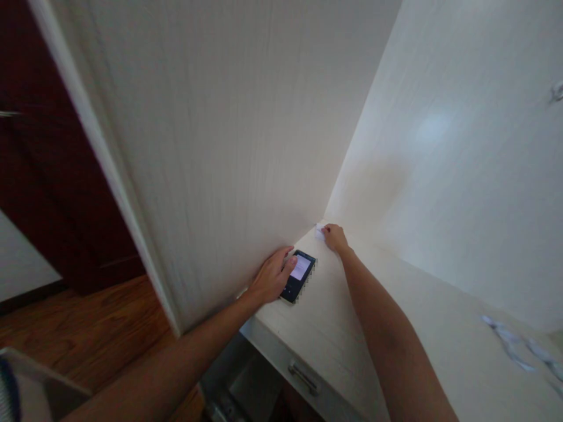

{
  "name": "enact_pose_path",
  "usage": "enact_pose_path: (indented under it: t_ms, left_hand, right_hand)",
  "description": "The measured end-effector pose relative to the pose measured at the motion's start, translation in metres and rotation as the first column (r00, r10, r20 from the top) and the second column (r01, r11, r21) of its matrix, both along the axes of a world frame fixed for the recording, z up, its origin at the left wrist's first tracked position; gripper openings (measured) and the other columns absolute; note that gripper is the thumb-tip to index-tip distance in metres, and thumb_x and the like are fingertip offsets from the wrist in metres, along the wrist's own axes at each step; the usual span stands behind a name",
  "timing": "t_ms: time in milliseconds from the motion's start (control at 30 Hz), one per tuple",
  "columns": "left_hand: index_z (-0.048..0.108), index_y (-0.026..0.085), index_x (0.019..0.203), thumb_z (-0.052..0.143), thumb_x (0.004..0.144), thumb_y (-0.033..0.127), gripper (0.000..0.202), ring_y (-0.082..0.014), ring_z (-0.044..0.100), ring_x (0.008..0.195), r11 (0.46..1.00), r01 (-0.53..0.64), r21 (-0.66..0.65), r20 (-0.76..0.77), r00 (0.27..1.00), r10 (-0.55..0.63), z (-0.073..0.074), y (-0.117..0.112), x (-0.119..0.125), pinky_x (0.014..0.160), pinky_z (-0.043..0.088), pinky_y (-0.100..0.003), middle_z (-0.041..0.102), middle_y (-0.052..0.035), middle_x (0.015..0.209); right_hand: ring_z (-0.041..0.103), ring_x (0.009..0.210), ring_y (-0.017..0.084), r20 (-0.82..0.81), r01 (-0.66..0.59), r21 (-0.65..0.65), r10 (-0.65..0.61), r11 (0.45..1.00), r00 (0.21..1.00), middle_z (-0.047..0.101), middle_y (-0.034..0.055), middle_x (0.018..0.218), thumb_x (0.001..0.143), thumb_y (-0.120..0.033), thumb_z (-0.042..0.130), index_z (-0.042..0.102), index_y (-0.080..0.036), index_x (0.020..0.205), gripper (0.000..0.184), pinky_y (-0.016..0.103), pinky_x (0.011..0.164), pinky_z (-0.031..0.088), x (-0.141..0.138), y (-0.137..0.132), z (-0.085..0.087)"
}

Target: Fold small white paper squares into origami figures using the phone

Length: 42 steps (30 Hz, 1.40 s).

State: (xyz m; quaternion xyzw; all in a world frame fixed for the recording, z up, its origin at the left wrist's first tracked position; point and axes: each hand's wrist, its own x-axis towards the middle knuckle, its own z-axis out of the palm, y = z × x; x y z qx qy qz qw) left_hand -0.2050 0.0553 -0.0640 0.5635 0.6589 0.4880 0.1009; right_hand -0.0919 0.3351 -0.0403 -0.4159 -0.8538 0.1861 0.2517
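One phone (301, 273) on one desk (328, 310); left hand (271, 277) over its left edge, grip unclear. One white piece (319, 231), far corner, pinched in right hand (335, 237). Hands apart. One drawer (273, 353), one handle (302, 378); contents hidden.

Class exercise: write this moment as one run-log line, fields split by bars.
left hand: thumb over phone | right hand: at white piece, grip unclear | phone: lit | desk: beneath both hands

phone (303, 266): text illegible | white strips (505, 340): blurred | wall fitting (558, 92): cut at right edge
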Motion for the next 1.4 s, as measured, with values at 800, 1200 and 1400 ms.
enact_pose_path:
  t_ms: [800,1200,1400]
  left_hand:
    - [0.066,0.015,0.118,0.064,0.085,0.053,0.05,-0.0315,0.065,0.114,0.969,-0.09,0.232,0.168,0.985,0.051,0.016,-0.014,0.023,0.1,0.053,-0.047,0.07,-0.0155,0.122]
    - [0.071,0.012,0.091,0.079,0.078,0.046,0.037,-0.0209,0.072,0.076,0.908,0.388,0.16,0.834,0.439,-0.334,0.012,-0.108,0.198,0.069,0.064,-0.035,0.075,-0.0093,0.089]
    - [0.074,0.012,0.09,0.077,0.079,0.037,0.028,-0.0162,0.07,0.067,0.921,0.371,0.114,0.753,0.573,-0.324,0.024,-0.097,0.158,0.062,0.063,-0.029,0.074,-0.0066,0.078]
  right_hand:
    - [0.067,0.069,0.017,-0.828,0.145,-0.246,-0.286,0.958,0.482,0.071,0.0011,0.082,0.072,-0.048,0.078,0.064,-0.024,0.086,0.031,0.027,0.056,0.053,0.238,-0.249,0.065]
    - [0.071,0.082,0.016,-0.839,-0.128,-0.538,-0.544,0.833,-0.015,0.072,0.0001,0.089,0.075,-0.035,0.083,0.059,-0.021,0.084,0.029,0.027,0.072,0.057,0.221,-0.403,-0.022]
    - [0.069,0.077,0.016,-0.836,-0.068,-0.547,-0.548,0.834,0.009,0.07,-0.0007,0.079,0.071,-0.036,0.086,0.06,-0.019,0.078,0.031,0.029,0.071,0.057,0.215,-0.401,-0.034]
